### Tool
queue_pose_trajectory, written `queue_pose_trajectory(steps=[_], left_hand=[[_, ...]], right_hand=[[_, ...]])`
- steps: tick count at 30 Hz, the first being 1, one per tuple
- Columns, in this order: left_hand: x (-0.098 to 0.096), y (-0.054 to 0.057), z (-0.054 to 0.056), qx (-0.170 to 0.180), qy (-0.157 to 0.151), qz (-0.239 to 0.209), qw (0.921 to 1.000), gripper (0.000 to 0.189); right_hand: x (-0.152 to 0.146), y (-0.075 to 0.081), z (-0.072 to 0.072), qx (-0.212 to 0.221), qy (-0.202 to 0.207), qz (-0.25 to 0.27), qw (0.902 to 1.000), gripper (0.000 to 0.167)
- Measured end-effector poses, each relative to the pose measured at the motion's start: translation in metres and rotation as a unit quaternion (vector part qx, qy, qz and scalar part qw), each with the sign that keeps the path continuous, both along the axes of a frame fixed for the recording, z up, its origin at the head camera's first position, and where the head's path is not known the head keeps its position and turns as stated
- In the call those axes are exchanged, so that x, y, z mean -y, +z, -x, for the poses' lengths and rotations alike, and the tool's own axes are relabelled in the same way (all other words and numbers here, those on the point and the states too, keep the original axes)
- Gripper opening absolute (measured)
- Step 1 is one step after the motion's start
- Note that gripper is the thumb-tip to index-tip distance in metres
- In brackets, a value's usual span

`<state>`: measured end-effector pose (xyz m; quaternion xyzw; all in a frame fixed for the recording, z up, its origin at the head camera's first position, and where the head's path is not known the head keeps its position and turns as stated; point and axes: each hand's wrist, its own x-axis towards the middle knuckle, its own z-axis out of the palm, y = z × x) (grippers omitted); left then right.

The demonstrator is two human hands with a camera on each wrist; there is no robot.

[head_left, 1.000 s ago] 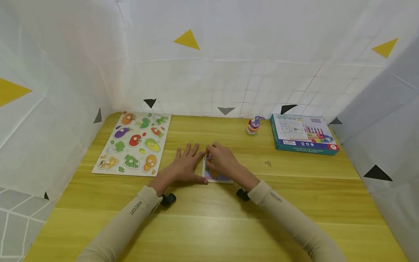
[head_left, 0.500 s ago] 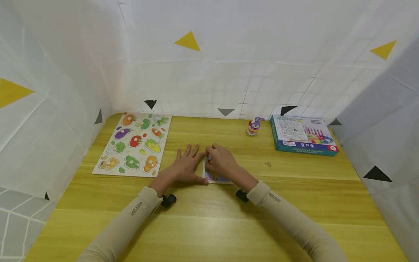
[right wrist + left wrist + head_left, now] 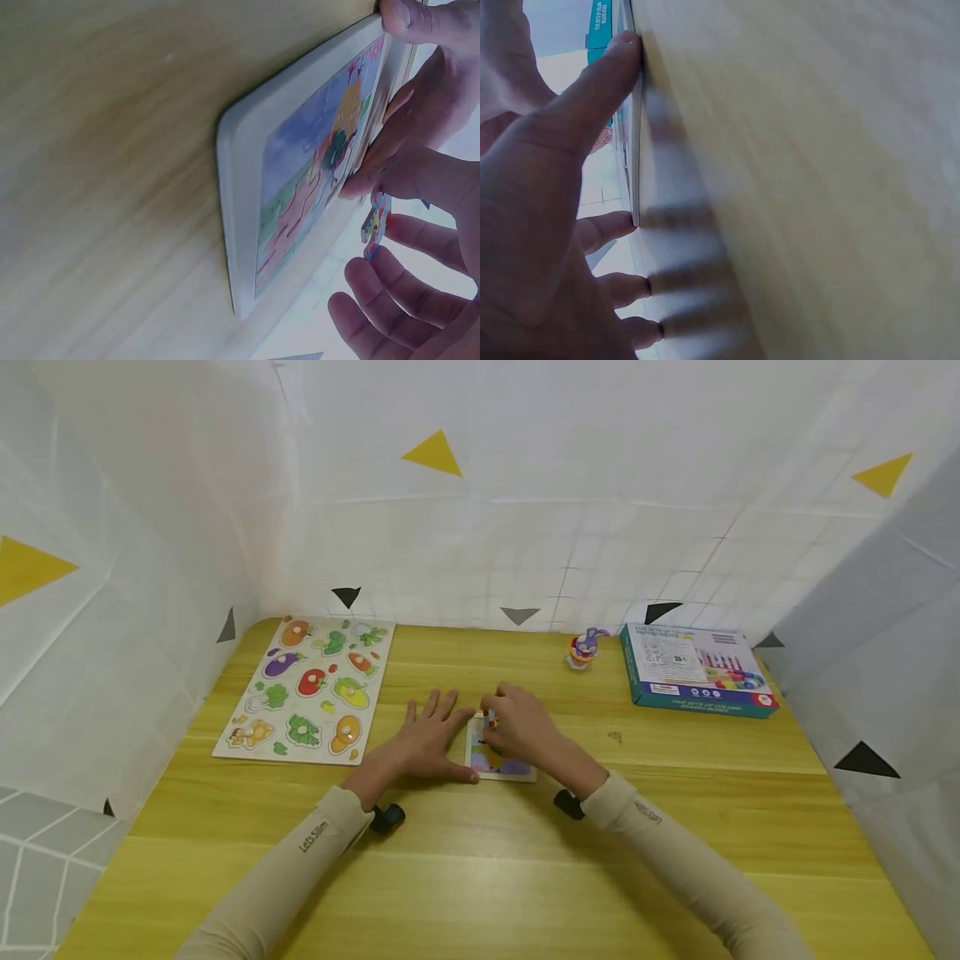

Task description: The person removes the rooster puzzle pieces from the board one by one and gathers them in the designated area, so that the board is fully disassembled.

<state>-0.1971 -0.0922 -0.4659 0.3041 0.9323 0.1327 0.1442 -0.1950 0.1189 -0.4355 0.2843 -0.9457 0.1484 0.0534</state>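
A small framed jigsaw puzzle (image 3: 513, 768) with a colourful cartoon picture lies flat on the table between my hands. My left hand (image 3: 426, 745) rests at its left side, fingers spread, with the thumb (image 3: 607, 82) on the near corner of the frame and the forefinger at the far corner. Over the puzzle, my right hand (image 3: 525, 727) pinches a small multicoloured puzzle piece (image 3: 377, 223) between thumb and fingertips. In the right wrist view the piece is tilted on edge, clear of the picture. Part of the picture is hidden under the right hand in the head view.
A vegetable peg puzzle board (image 3: 318, 693) lies at the back left. Toward the back right stand a purple rabbit toy (image 3: 582, 649) and a teal-edged bead box (image 3: 697, 670). White patterned sheets (image 3: 465, 543) enclose the table's back and sides.
My right hand has shifted a little to the right, bringing the puzzle piece with it and uncovering more of the puzzle's left side. The left hand stays put.
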Motion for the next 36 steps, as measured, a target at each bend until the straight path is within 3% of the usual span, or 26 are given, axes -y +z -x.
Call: queue_pose_trajectory(steps=[14,25,36], left_hand=[[-0.001,0.002,0.000,0.010,0.001,-0.008,0.9999,0.112],[-0.001,0.000,-0.001,-0.002,0.000,-0.004,1.0000,0.112],[0.003,0.001,0.001,0.008,-0.005,-0.019,0.9998,0.110]], right_hand=[[-0.038,0.009,-0.008,0.011,-0.021,0.006,0.9997,0.028],[-0.065,0.005,-0.012,0.007,-0.052,0.000,0.9986,0.022],[-0.082,-0.001,-0.011,-0.008,-0.051,0.011,0.9986,0.018]])
